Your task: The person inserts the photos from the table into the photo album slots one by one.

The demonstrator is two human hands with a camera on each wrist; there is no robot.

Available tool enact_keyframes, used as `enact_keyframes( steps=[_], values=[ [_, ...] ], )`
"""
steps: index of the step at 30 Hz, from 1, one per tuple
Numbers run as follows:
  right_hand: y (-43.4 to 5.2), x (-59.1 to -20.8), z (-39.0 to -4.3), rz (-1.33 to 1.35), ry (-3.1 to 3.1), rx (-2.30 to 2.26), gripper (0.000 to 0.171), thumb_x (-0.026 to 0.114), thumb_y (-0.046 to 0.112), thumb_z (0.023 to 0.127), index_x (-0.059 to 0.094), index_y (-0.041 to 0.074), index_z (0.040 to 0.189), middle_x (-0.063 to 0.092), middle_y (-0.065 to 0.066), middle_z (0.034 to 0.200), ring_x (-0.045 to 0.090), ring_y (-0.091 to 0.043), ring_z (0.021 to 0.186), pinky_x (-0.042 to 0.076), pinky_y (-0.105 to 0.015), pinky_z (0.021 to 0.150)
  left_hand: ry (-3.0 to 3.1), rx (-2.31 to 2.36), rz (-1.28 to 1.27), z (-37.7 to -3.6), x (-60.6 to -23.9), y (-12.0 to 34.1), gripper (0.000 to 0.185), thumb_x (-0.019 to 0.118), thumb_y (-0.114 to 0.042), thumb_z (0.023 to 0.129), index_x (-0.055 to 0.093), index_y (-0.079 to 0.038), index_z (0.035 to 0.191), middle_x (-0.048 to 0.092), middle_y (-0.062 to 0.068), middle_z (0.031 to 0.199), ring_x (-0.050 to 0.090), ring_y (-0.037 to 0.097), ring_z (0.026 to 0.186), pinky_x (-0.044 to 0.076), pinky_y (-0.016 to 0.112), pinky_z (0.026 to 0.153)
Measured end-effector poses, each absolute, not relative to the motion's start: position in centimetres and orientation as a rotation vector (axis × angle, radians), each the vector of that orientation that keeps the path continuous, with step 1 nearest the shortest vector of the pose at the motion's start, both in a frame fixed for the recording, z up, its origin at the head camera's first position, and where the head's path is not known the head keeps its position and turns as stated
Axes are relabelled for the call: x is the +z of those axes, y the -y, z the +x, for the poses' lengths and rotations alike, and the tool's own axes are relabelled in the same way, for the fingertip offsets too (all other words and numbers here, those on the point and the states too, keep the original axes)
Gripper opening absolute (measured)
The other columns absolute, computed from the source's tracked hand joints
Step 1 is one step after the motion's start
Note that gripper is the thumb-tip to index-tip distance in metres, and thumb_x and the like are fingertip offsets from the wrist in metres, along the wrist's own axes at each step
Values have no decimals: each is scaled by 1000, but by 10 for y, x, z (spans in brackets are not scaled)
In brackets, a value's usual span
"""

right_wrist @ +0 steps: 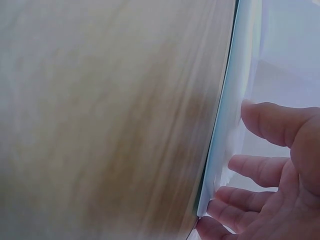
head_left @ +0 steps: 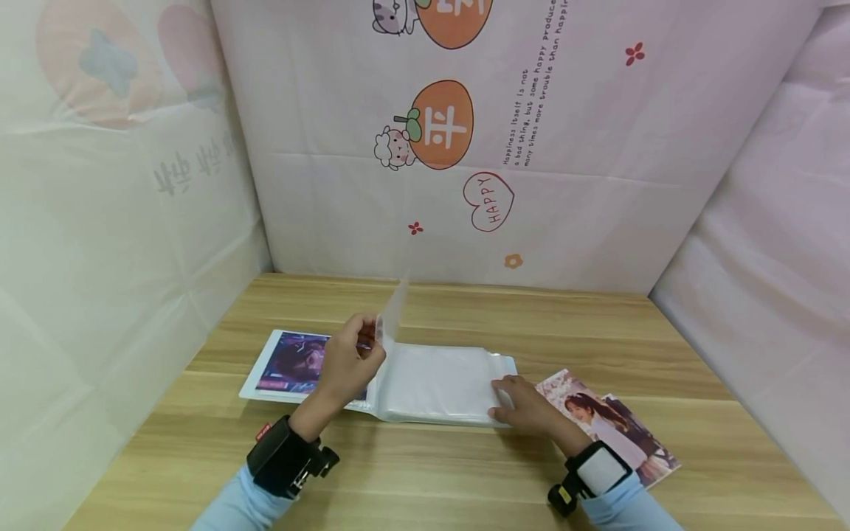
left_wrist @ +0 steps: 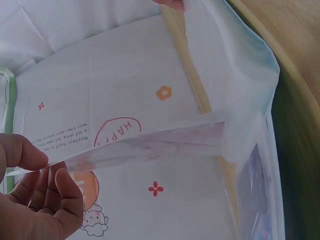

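Observation:
A photo album point(head_left: 434, 383) with clear sleeves lies open on the wooden table. On its left side a purple picture of a face point(head_left: 292, 361) shows, partly covered by my left hand point(head_left: 350, 359). That hand pinches a clear sleeve page point(head_left: 393, 313) between thumb and fingers and holds it upright; the left wrist view shows the thumb point(left_wrist: 25, 152) on the film. My right hand point(head_left: 527, 405) touches the album's right edge, its fingers loosely bent along the whitish sleeves, as the right wrist view shows.
Two loose photo cards overlap on the table right of the album, partly under my right forearm; the upper one point(head_left: 598, 420) shows a person with long hair. White printed cloth point(head_left: 319, 221) walls the table point(head_left: 584, 332) at the back and both sides.

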State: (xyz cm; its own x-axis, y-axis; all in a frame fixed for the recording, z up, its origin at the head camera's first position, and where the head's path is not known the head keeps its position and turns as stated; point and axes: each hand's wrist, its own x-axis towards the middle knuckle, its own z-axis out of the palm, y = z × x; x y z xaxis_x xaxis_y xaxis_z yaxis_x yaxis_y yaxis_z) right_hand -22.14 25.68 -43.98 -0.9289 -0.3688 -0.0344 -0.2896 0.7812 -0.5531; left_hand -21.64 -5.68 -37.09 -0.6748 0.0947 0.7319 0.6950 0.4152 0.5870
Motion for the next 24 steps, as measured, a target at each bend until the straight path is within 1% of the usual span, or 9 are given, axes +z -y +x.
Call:
enact_keyframes(
  steps=[3, 6, 11, 19, 24],
  values=[
    [-257, -440, -222, -519, -2830, -841, 51, 66, 15, 85, 49, -7, 128, 39, -33, 130, 37, -46, 121, 31, -57, 96, 2068, -1269, -647, -215, -369, 59, 27, 57, 12, 72, 57, 6, 98, 60, 10, 76, 58, 17, 63, 49, 25, 51],
    [-257, -440, -222, -511, -2829, -836, 51, 66, 16, 86, 49, -7, 128, 39, -33, 131, 36, -47, 121, 30, -57, 96, 2077, -1273, -608, -213, -367, 63, 31, 57, 11, 71, 55, 8, 102, 60, 11, 77, 57, 16, 64, 49, 24, 52],
    [-257, -441, -223, -516, -2832, -832, 52, 66, 15, 86, 48, -8, 128, 38, -34, 131, 35, -47, 121, 30, -58, 96, 2116, -1312, -472, -209, -365, 72, 39, 56, 8, 71, 53, 6, 110, 57, 9, 80, 56, 16, 68, 49, 24, 56],
    [-259, -444, -225, -531, -2833, -819, 52, 66, 17, 86, 48, -7, 129, 38, -33, 132, 35, -46, 122, 29, -57, 97, 2200, -1328, -261, -204, -368, 96, 37, 58, 2, 74, 50, 1, 110, 54, 9, 82, 56, 18, 71, 48, 25, 60],
    [-260, -445, -225, -552, -2838, -806, 53, 66, 18, 85, 49, -8, 128, 39, -33, 131, 35, -46, 122, 29, -56, 97, 2250, -1387, -186, -201, -369, 109, 41, 59, 2, 76, 48, 1, 116, 55, 12, 87, 57, 21, 73, 47, 26, 57]
  ],
)
